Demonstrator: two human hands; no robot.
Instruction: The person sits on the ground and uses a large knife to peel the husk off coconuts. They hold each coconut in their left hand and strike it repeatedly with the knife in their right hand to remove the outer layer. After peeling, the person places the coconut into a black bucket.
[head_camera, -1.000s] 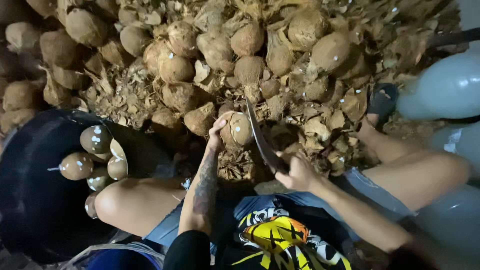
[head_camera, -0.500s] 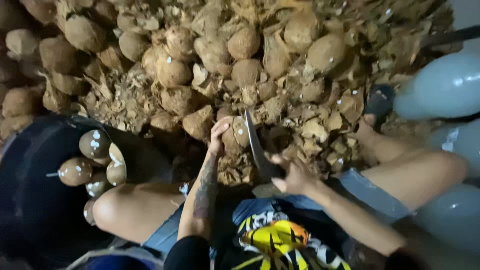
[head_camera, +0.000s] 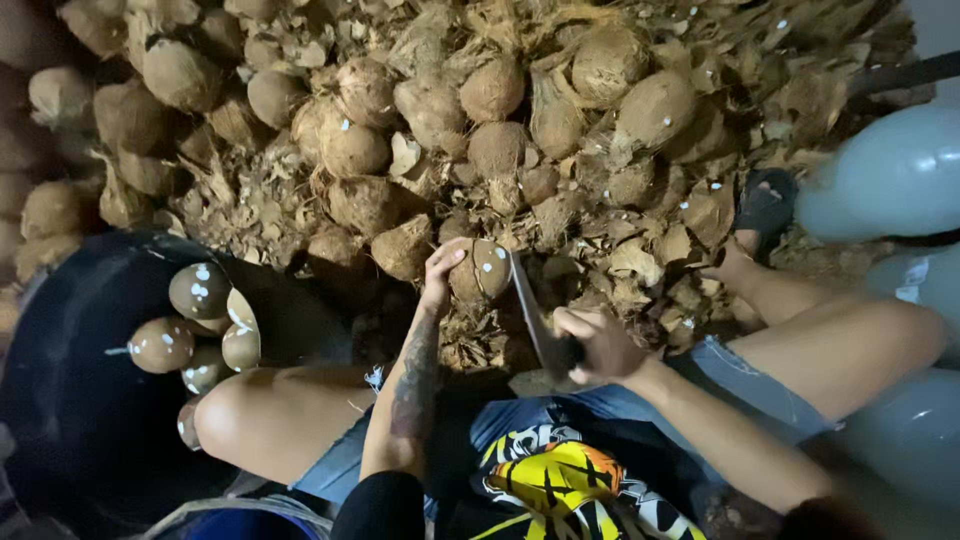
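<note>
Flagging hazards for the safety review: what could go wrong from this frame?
1. The left hand grips the coconut right beside the blade; a glancing stroke could likely hit the fingers.
2. The right hand swings the blade above bare knees, so a slip may reach a leg.
3. Loose husk pieces lie under the coconut, so it might roll mid-cut.
</note>
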